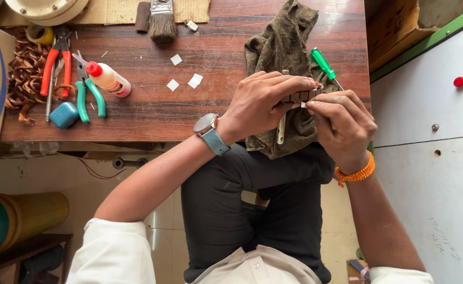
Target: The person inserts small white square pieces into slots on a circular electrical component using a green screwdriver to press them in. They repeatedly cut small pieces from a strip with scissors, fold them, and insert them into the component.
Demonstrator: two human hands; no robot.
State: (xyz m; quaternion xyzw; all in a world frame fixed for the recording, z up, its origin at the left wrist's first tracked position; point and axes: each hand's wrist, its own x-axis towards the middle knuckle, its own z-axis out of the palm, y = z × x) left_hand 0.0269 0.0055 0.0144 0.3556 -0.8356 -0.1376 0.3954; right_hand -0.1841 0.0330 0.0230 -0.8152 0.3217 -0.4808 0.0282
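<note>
My left hand (265,102) grips a small ribbed metal part (299,96) from above, fingers curled over it, a watch on its wrist. My right hand (342,123), with an orange thread band at the wrist, pinches a tiny white slip (304,104) against the part's right end. Both hands hover over a dark olive rag (276,50) at the wooden table's (210,113) front right edge. A pale stick (281,129) lies on the rag under my left hand. Behind my right hand, a green-handled screwdriver (323,63) rests on the rag.
Small white paper squares (186,81) lie mid-table. At the left are a glue bottle with a red cap (108,79), red-handled pliers (55,66), teal-handled cutters (89,97), a teal block (63,114) and copper scraps (23,79). A brush (162,21) sits at the back. A white cabinet (431,131) stands right.
</note>
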